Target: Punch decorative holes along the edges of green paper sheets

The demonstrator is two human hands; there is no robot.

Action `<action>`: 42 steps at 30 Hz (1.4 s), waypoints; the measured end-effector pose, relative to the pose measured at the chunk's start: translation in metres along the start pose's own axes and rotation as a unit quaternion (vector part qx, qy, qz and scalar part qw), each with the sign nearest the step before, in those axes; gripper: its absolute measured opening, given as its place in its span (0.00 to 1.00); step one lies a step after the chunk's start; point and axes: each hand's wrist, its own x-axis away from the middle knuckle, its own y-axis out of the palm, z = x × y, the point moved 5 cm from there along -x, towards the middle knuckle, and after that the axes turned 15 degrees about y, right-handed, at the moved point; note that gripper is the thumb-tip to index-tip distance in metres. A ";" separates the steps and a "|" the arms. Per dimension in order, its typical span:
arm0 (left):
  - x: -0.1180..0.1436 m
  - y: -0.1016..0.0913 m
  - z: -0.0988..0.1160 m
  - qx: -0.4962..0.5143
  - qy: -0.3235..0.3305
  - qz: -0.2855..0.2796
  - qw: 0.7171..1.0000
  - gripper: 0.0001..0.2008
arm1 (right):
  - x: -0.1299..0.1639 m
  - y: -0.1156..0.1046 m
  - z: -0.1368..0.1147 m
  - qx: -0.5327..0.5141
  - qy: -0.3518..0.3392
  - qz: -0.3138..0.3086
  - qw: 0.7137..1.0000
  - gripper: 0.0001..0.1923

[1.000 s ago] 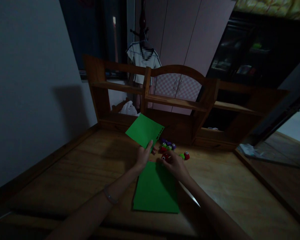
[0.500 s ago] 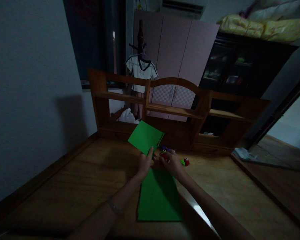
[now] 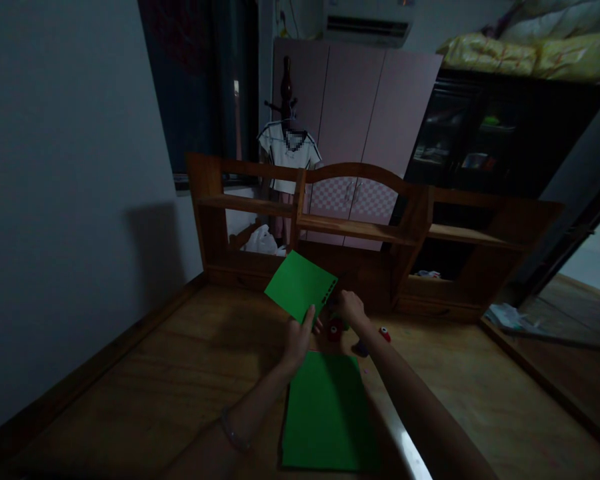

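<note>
Closest, at the bottom edge, both bare forearms (image 3: pixel 420 393), angled inward over a wooden tabletop (image 3: pixel 195 353), with a thin bracelet (image 3: pixel 234 432) near the left wrist. Between the forearms, flat on the wood, a plain green sheet (image 3: pixel 325 413), partly in shadow. Just past the far end of the sheet, the left hand (image 3: pixel 299 339), thumb on top, closed around the lower corner of a green card (image 3: pixel 300 283). Held up off the table, tilted, with a row of small dark marks along the right-hand edge. To the right, close to the other forearm, a dark bluish toy (image 3: pixel 361 349); slightly farther, a red toy (image 3: pixel 335 330) with a round white eye, and, across the forearm, a second red toy (image 3: pixel 385 335), also with a white eye. Just beyond, the right hand (image 3: pixel 349 308), fingers bent and turned away; fingertips hidden, so cannot tell whether gripping or not. Behind, along the back of the tabletop, a low wooden shelf unit (image 3: pixel 355 227) with an arched centre. Farthest, a white shirt (image 3: pixel 290 162) on a dark coat stand (image 3: pixel 287 77), a pale pink wardrobe (image 3: pixel 353 100) and a black cabinet (image 3: pixel 520 147) topped with yellow bundles (image 3: pixel 505 57).
</note>
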 end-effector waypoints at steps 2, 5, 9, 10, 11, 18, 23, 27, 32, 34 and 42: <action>-0.001 0.000 0.001 -0.001 0.006 0.002 1.000 0.25 | 0.000 0.004 -0.003 -0.007 -0.004 0.005 1.000 0.11; -0.002 0.000 0.002 -0.005 0.015 0.002 1.000 0.25 | 0.001 0.004 -0.007 -0.027 -0.015 0.012 0.999 0.09; -0.002 -0.002 0.000 -0.009 0.013 0.009 1.000 0.25 | 0.001 -0.012 -0.005 -0.072 -0.026 0.028 0.997 0.08; -0.002 -0.003 0.000 -0.005 0.015 0.011 1.000 0.24 | 0.001 -0.019 -0.001 -0.092 -0.028 0.036 0.995 0.09; -0.002 -0.003 0.001 0.001 0.018 0.012 1.000 0.24 | 0.001 -0.026 0.005 -0.112 -0.029 0.044 0.992 0.11; 0.000 0.002 -0.005 0.013 0.004 -0.006 1.000 0.25 | 0.030 -0.025 0.068 -0.692 0.056 -0.155 0.703 0.19; 0.002 0.007 -0.007 0.033 0.009 -0.026 0.999 0.24 | 0.059 -0.004 0.083 -0.806 0.095 -0.209 0.545 0.20; 0.003 0.006 0.002 0.038 0.019 -0.028 0.999 0.23 | 0.072 -0.012 0.075 -0.810 0.042 -0.249 0.529 0.22; 0.003 0.005 0.008 0.024 0.021 -0.032 0.999 0.23 | 0.081 -0.021 0.071 -0.796 0.033 -0.265 0.543 0.21; 0.003 0.006 0.007 0.023 0.023 -0.039 0.999 0.23 | 0.083 -0.021 0.069 -0.795 0.030 -0.266 0.544 0.21; 0.005 0.008 0.007 0.022 0.014 -0.045 0.999 0.23 | 0.088 -0.018 0.062 -0.811 0.031 -0.261 0.524 0.17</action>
